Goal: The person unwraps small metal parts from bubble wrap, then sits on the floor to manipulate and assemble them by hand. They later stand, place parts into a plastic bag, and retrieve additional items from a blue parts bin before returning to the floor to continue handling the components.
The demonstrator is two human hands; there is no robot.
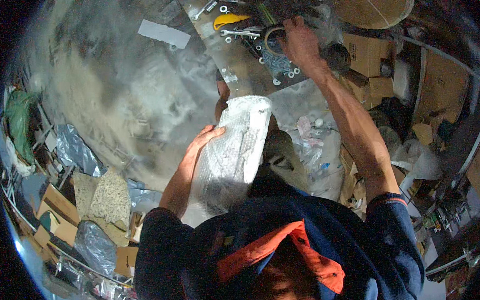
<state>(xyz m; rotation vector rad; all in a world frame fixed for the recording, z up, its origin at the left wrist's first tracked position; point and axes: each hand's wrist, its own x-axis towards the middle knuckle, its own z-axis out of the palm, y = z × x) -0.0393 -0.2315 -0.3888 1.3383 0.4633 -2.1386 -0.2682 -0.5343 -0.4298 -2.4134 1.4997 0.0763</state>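
My left hand [201, 140] is closed around the left side of a long bundle in clear bubble wrap [234, 150], held upright against my lap. What lies inside the wrap cannot be made out. Stretched forward over the metal worktop [244, 77], my right hand [302, 44] has its fingers closed at the right side of a roll of tape [266, 41]. Its fingertips are partly hidden. Beside the roll lie a spanner [239, 34], a yellow-handled tool [229, 21], small bolts [277, 63] and several white washers [291, 74].
A white paper strip [163, 34] lies on the grey surface to the left. Cardboard boxes [370, 56] stand at the right. Crumpled clear plastic [319, 148] is beside my leg, and grey plastic bags [96, 245] and cardboard sit at the lower left.
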